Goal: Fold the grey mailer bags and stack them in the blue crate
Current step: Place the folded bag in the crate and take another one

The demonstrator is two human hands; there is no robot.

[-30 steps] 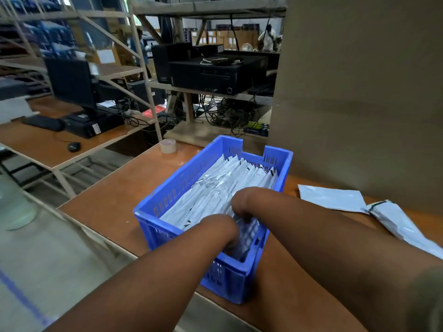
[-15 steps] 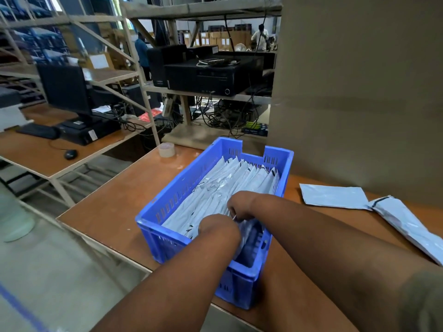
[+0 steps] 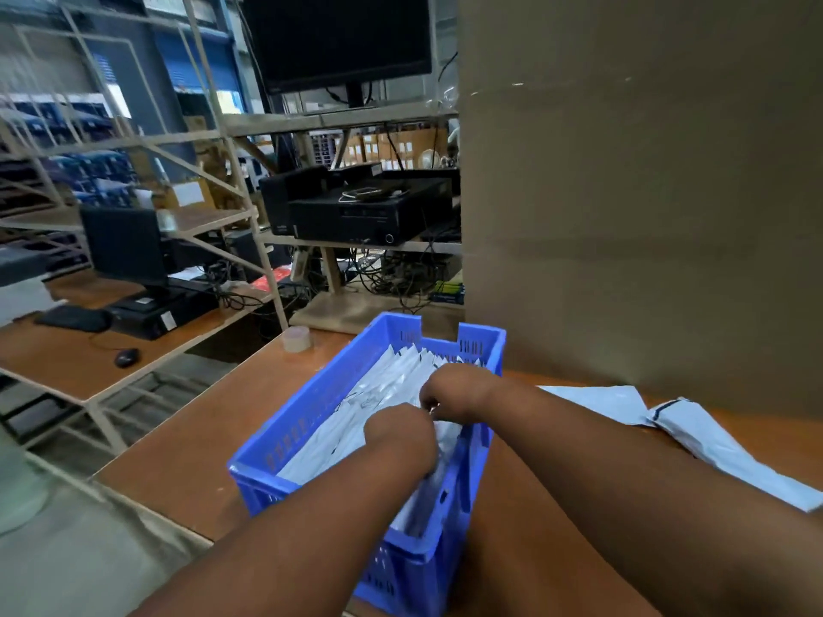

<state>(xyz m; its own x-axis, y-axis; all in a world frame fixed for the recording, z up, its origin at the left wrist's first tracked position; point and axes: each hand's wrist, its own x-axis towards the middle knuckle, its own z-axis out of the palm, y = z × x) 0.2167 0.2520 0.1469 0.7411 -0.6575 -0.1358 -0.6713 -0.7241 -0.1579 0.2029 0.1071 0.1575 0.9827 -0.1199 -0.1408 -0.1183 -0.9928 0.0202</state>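
Both hands, left hand (image 3: 401, 431) and right hand (image 3: 454, 394), reach into one blue crate (image 3: 307, 420), each grip closed on the folded mailer bags (image 3: 378, 394). Right of the grip, two more bags (image 3: 694, 434) lie on the desk (image 3: 187, 447).

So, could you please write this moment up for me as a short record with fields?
Crate: blue crate on the wooden table, filled with a row of folded grey bags.
Left hand: left hand down among the bags at the near end; grip hidden.
Right hand: right hand beside it, fingers curled into the bags.
Still to do: two loose bags lie on the table, right of the crate.
Other: tape roll beyond the crate.
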